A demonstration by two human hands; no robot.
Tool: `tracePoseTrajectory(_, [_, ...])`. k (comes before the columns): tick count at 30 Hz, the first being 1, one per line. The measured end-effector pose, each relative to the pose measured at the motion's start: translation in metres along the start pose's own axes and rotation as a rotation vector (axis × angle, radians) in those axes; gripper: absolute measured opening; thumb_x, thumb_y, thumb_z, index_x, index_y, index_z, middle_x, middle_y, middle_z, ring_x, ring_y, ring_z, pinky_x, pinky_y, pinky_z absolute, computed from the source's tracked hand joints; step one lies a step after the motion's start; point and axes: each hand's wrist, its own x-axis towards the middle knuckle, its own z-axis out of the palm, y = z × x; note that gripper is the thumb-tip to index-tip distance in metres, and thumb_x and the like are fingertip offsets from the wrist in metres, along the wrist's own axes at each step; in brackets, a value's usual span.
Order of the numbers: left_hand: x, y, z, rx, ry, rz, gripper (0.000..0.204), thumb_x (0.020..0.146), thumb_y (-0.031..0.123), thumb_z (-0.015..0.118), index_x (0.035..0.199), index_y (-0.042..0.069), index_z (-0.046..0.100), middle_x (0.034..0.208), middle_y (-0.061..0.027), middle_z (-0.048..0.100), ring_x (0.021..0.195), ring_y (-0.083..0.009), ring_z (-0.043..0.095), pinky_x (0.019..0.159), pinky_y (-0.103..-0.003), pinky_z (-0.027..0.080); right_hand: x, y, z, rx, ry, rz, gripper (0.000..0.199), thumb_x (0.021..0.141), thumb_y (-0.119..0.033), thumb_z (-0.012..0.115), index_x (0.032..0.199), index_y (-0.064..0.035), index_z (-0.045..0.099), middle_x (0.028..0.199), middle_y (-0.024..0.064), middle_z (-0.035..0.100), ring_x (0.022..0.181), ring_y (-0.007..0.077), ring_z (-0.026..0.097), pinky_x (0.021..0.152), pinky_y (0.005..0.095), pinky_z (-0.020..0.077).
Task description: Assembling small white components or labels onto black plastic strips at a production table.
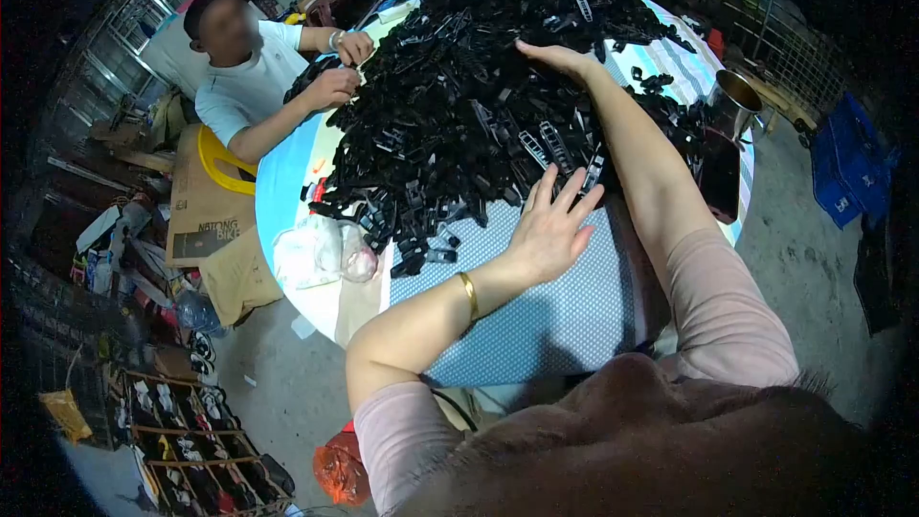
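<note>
A large heap of small black plastic parts (431, 115) covers much of the round table (276, 201). At its near edge rests my left hand (548, 235), fingers spread, with a gold bangle on the wrist. Just beyond its fingertips lie slotted, ladder-like black pieces (553, 142). My right hand (565, 59) reaches over the far right part of the heap with its fingers stretched out; their undersides are hidden. Neither hand shows anything held. Beneath my left forearm is a blue-and-white patterned cover (517, 335).
Across at the left, a seated person (244, 77) has both hands at the heap's edge. A clear plastic bag (311, 251) lies on the table's left side. A metal cup (735, 96) and a dark flat object (720, 177) stand right. A blue bag (850, 163) is on the floor.
</note>
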Motion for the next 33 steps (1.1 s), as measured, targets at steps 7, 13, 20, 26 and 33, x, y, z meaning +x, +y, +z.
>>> tracePoseTrajectory(7, [-0.002, 0.007, -0.01, 0.096, 0.16, 0.241, 0.057, 0.075, 0.012, 0.065, 0.13, 0.006, 0.052, 0.141, -0.0194, 0.041, 0.114, -0.039, 0.044, 0.094, -0.047, 0.042, -0.067, -0.048, 0.027, -0.219, -0.15, -0.17, 0.055, 0.087, -0.055, 0.061, 0.118, -0.0095, 0.068, 0.129, 0.0095, 0.06, 0.125, 0.0199, 0.051, 0.109, 0.0337, 0.0321])
tracePoseTrajectory(13, [-0.013, 0.007, -0.014, -0.019, 0.163, 0.158, 0.064, 0.072, 0.0, 0.062, 0.134, 0.004, 0.047, 0.142, -0.0289, 0.033, 0.12, -0.045, 0.045, 0.095, -0.046, 0.047, -0.128, -0.076, 0.064, -0.397, -0.184, -0.358, 0.043, 0.087, -0.044, 0.066, 0.106, -0.0069, 0.073, 0.109, 0.0104, 0.07, 0.104, 0.0206, 0.063, 0.095, 0.031, 0.0451])
tracePoseTrajectory(20, [-0.014, 0.008, -0.022, 0.156, 0.215, 0.269, 0.056, 0.08, 0.0, 0.054, 0.135, -0.002, 0.044, 0.124, -0.0249, 0.051, 0.106, -0.0344, 0.057, 0.088, -0.039, 0.05, -0.225, -0.059, 0.06, -0.636, 0.362, -0.618, 0.038, 0.092, -0.032, 0.061, 0.123, -0.0109, 0.063, 0.141, 0.0157, 0.047, 0.124, 0.0315, 0.051, 0.097, 0.0392, 0.0459])
tracePoseTrajectory(26, [-0.009, 0.04, -0.028, 0.198, 0.226, 0.357, 0.041, 0.079, 0.004, 0.056, 0.119, -0.002, 0.057, 0.11, -0.0165, 0.061, 0.089, -0.0309, 0.057, 0.08, -0.041, 0.047, -0.328, -0.019, 0.027, -0.831, 0.581, -0.264, 0.019, 0.083, -0.021, 0.068, 0.088, -0.0029, 0.07, 0.08, 0.011, 0.065, 0.068, 0.0282, 0.064, 0.061, 0.0364, 0.0503])
tracePoseTrajectory(33, [-0.009, 0.072, 0.002, -0.284, 0.014, 0.117, 0.034, 0.074, 0.009, 0.072, 0.105, 0.003, 0.06, 0.093, -0.0146, 0.057, 0.09, -0.0335, 0.055, 0.08, -0.042, 0.047, -0.344, 0.007, 0.069, -1.043, 0.707, -0.192, 0.027, 0.076, -0.029, 0.073, 0.09, -0.0055, 0.068, 0.085, 0.0132, 0.059, 0.083, 0.0312, 0.063, 0.065, 0.0418, 0.0508])
